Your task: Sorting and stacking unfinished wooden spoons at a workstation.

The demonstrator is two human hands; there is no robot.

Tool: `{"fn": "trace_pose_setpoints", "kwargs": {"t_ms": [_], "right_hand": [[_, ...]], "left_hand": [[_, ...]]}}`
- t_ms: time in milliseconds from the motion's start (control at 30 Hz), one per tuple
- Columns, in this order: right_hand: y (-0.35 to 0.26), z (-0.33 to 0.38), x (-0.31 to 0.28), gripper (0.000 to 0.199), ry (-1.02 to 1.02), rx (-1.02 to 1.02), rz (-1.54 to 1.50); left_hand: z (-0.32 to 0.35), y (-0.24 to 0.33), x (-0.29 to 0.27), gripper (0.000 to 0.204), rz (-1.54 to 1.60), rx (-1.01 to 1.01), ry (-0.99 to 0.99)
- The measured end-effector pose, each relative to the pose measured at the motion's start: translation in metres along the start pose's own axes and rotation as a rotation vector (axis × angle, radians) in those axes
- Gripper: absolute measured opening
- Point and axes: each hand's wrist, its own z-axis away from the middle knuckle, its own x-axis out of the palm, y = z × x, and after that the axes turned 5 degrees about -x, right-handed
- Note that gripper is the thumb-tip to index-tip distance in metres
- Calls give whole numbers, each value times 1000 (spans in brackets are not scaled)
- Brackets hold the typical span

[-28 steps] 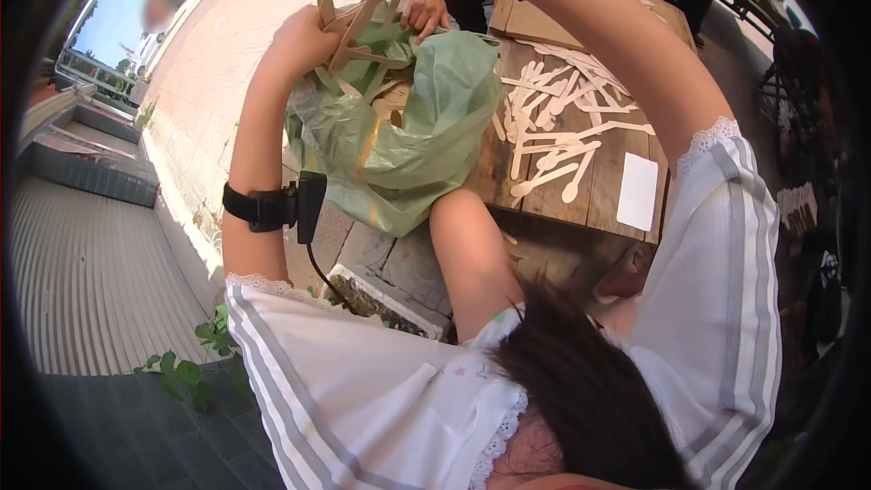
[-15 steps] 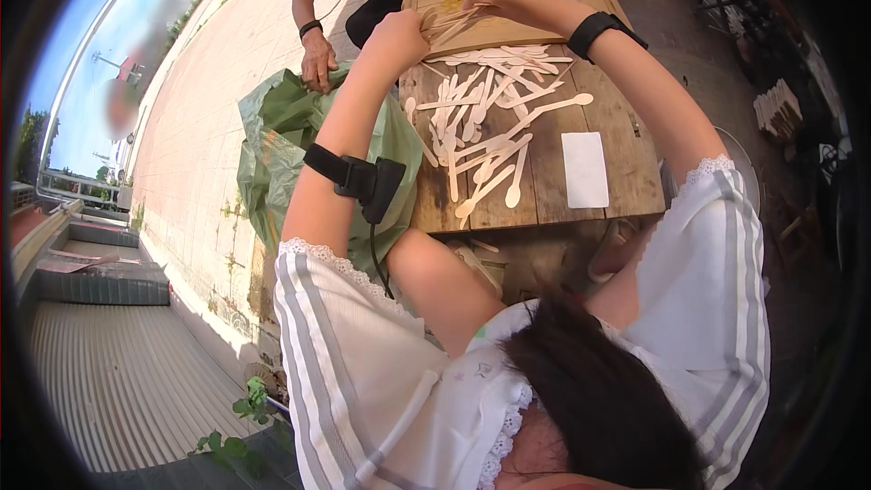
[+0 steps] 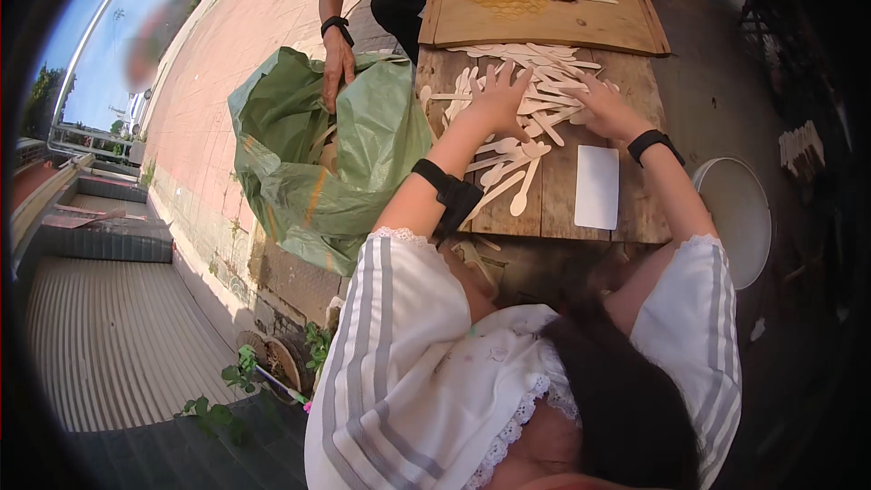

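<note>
Wooden spoons [image 3: 547, 82] lie heaped between and beneath the splayed left hand [image 3: 495, 107] and loosely spread right hand [image 3: 606, 111], neither grasping; gathering seems underway, the next move calling for inward-curled fingers.

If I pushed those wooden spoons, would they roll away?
Probably not: the wooden spoons look flat, so they'd likely slide instead. They may spread apart, since they lie loosely crisscrossed. Each one looks thin, so it's probably light.

A head-worn fisheye looks down from close above, over both hands [image 3: 497, 103] and the table [image 3: 556, 207]
</note>
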Motion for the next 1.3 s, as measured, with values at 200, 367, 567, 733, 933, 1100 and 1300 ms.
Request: {"fn": "trace_pose_setpoints", "kwargs": {"t_ms": [200, 367, 567, 733, 933, 1100, 1300], "right_hand": [[-56, -57, -63, 53, 131, -167, 11], [-195, -156, -64, 29, 374, -560, -153], [-332, -243, -2, 15, -19, -643, -413], [-403, -274, 49, 50, -459, -539, -105], [-473, -315, 125, 74, -821, -402, -433], [-450, -315, 154, 53, -726, -160, -733], [-364, -296, 178, 53, -1017, 237, -1528]], "left_hand": [[95, -90, -200, 30, -570, -337, -189], [244, -102, -232, 51, -218, -792, -539], [296, -68, -185, 47, 73, -870, -358], [329, -93, -243, 50, -6, -808, -511], [348, -107, -270, 44, -42, -821, -417], [351, -107, -262, 38, -120, -922, -203], [356, -63, -263, 10, 143, -593, 41]]}}
